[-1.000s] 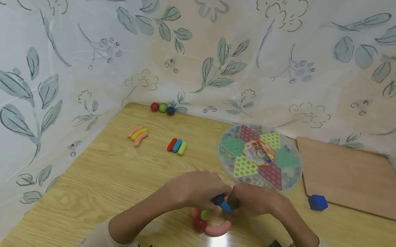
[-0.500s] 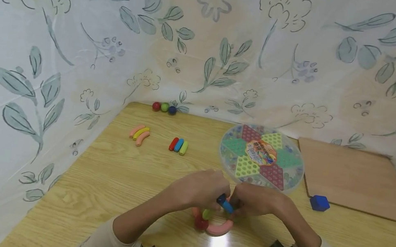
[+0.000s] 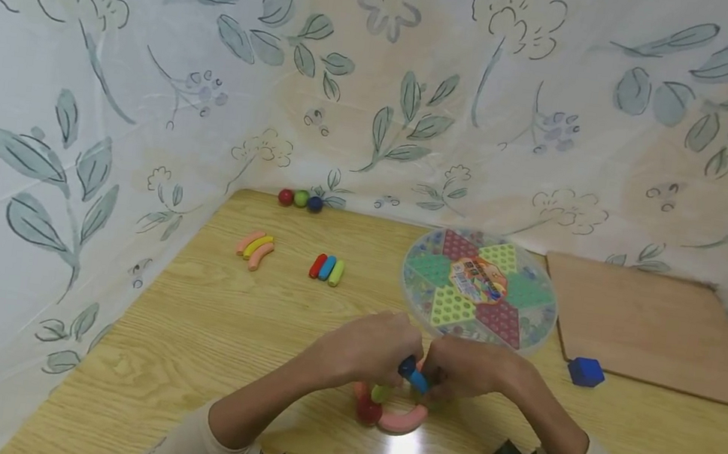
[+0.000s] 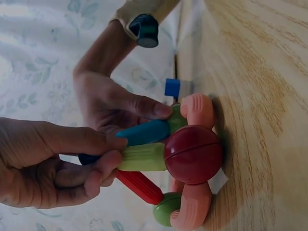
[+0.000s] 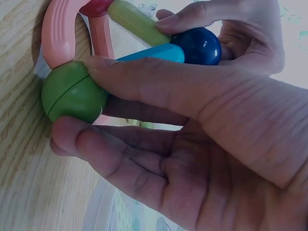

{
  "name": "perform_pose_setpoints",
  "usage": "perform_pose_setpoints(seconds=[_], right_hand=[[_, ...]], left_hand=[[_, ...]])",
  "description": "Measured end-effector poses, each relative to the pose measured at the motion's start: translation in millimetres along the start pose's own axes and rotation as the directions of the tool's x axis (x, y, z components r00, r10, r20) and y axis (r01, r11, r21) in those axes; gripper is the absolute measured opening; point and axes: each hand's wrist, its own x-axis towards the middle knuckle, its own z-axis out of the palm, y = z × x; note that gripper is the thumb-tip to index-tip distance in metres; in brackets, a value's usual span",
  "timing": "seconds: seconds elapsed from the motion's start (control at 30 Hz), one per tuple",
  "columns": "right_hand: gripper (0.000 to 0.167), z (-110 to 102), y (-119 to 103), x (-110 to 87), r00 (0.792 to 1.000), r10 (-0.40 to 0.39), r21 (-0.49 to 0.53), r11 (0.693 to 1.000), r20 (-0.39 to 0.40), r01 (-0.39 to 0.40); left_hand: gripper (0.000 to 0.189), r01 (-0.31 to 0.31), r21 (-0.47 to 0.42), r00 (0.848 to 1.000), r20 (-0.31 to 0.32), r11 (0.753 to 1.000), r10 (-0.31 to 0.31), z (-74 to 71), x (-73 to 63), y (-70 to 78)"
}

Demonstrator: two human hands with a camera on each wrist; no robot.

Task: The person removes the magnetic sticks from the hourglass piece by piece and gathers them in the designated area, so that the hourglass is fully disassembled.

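A ball-and-stick construction toy stands between both hands, with curved pink sticks, a red ball and green balls at its base. Straight yellow-green, blue and red sticks slant up toward a dark blue ball at its top. My left hand pinches the yellow-green stick's upper end, close against the blue ball. Lower down, my right hand grips a green ball between thumb and fingers, at the blue stick's foot. In the head view, the hands cover the structure's far side.
Behind the hands lies a round Chinese checkers board. A blue block sits by a brown board at right. Farther left are spare curved sticks, straight sticks and balls. Floral cloth hangs behind the table.
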Motion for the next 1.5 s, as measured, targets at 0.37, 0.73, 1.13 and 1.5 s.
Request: perform_pose_setpoints(seconds=[0.37, 0.73, 1.13, 1.5], right_hand=[[0.027, 0, -1, 4.1, 1.000, -0.003, -0.015, 1.000, 0.004, 0.003], [0.022, -3, -2, 2.2, 0.999, 0.045, -0.026, 0.999, 0.017, -0.044], [0.021, 0, -1, 0.3, 0.998, 0.058, -0.009, 0.998, 0.020, -0.058], [0.020, 0, -3, 1.1, 0.999, 0.043, 0.002, 0.999, 0.026, -0.043]], left_hand=[[0.038, -0.037, -0.010, 0.999, -0.008, 0.999, 0.037, 0.6, -0.6, -4.6], [0.011, -0.053, -0.048, 0.998, -0.032, 0.997, 0.052, -24.4, -6.7, -17.7], [0.034, 0.064, -0.138, 0.956, -0.275, 0.988, -0.100, -74.4, -1.1, -85.8], [0.029, 0.189, -0.102, 0.885, -0.414, 0.977, -0.214, -91.1, 56.0, -208.3]])
